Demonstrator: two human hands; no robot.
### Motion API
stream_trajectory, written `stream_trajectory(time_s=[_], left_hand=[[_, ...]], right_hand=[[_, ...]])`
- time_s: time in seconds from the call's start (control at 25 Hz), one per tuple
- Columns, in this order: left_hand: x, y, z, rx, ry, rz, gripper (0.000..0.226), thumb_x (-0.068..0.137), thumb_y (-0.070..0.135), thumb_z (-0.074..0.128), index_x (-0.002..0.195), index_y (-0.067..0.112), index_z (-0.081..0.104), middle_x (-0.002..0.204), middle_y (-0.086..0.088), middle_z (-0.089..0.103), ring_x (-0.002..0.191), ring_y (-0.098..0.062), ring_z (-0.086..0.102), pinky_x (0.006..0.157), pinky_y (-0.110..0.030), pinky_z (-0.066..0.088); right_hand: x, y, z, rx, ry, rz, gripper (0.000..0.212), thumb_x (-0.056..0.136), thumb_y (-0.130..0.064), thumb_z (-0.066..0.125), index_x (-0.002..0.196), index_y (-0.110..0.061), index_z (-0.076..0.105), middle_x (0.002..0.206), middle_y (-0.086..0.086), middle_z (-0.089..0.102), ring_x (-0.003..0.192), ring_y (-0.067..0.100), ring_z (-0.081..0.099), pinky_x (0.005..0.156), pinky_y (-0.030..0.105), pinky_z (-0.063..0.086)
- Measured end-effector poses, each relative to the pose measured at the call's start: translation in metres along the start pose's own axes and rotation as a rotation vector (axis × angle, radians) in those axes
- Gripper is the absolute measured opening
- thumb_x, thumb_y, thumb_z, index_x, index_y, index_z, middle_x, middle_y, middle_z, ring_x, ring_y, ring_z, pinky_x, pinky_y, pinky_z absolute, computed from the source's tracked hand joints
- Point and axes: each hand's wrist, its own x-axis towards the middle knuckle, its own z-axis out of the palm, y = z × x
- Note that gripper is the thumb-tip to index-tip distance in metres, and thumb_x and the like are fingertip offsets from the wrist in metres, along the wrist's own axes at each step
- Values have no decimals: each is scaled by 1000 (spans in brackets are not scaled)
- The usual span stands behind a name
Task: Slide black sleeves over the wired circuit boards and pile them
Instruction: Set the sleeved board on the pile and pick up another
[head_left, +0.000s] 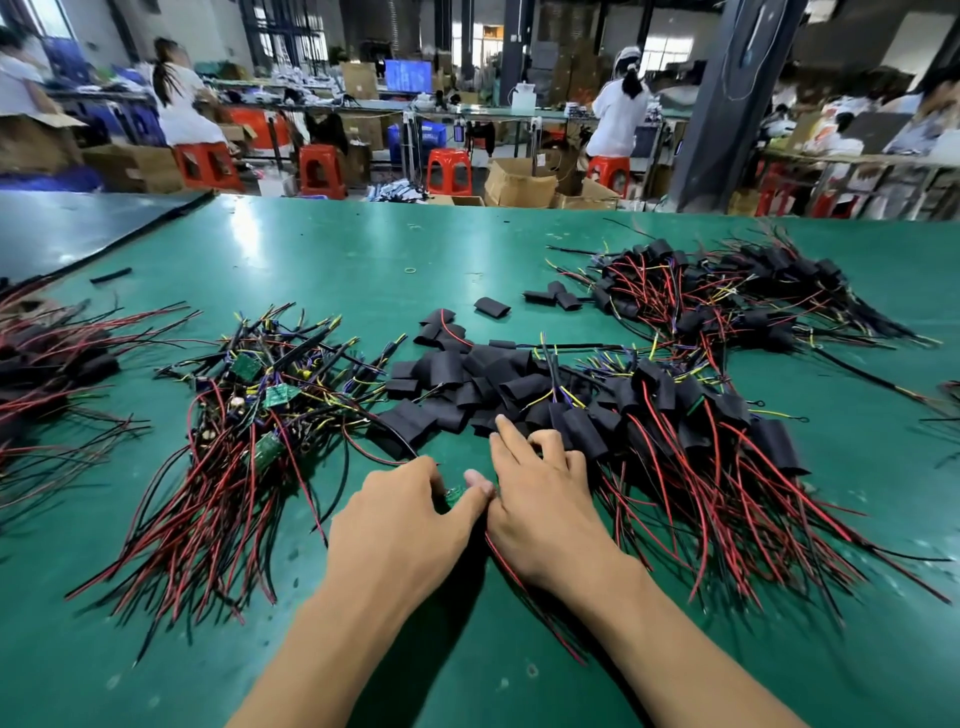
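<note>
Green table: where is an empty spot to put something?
The widest bare patch of the green table mat lies far middle, between the dark mat at left and the far-right heap of black-sleeved wired boards. The near corners are bare too. Crowded: the middle, with bare green wired boards, loose black sleeves and another sleeved heap.

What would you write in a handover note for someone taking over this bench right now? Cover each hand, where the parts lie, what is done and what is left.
Left hand: pinches a bare circuit board.
Right hand: fingers reach among the loose black sleeves; whether they grip one is unclear.
Unsleeved boards: heaped to the left on the green table.
Done: sleeved piles lie right of the hands, with more further back.
Left: sleeve the held board, then work through the left heap.
</note>
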Motion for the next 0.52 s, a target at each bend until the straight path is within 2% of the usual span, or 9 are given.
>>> stream_trajectory(time_s=[0.08,0.16,0.24,0.32,0.44,0.52], left_hand=[[1,0,-1,-70,-48,1,46,81,70,55,73,25,58,71,8,62,73,-15,61,59,-29,46],[2,-1,-3,-102,-85,-2,37,84,58,61,72,23,59,72,6,63,75,-17,62,69,-33,54],[2,-2,-5,-95,-96,0,31,87,48,64,73,21,60,73,4,65,76,-19,63,73,-34,55],[3,0,-5,-159,-87,-2,28,87,42,65,73,19,64,68,2,68,73,-17,65,72,-34,56],[2,7,-4,-320,-87,-61,42,86,50,68,66,13,64,57,0,67,56,-15,63,62,-32,55],[-2,11,-3,-293,-131,-104,54,81,66,64,68,13,62,56,0,67,55,-16,63,61,-32,55]], right_hand=[[-1,0,-2,56,49,-5,59,104,-47,30,153,-15,27,166,-4,14,130,24,24,102,43,25],[-3,-1,-8,176,180,-11,55,103,-40,38,151,-13,36,161,-3,29,127,22,32,104,42,30],[-6,-1,-16,334,404,-40,44,100,-26,47,140,-8,54,145,2,53,121,21,44,106,37,37],[-9,3,-20,404,587,-67,31,97,-15,54,125,-8,65,124,2,66,111,20,54,102,27,40],[-13,9,-25,480,548,-57,15,93,-16,60,107,-18,66,104,-6,64,96,15,59,86,29,46],[-15,11,-25,489,439,-33,17,92,-21,61,109,-23,59,104,-8,59,92,15,58,79,34,48]])
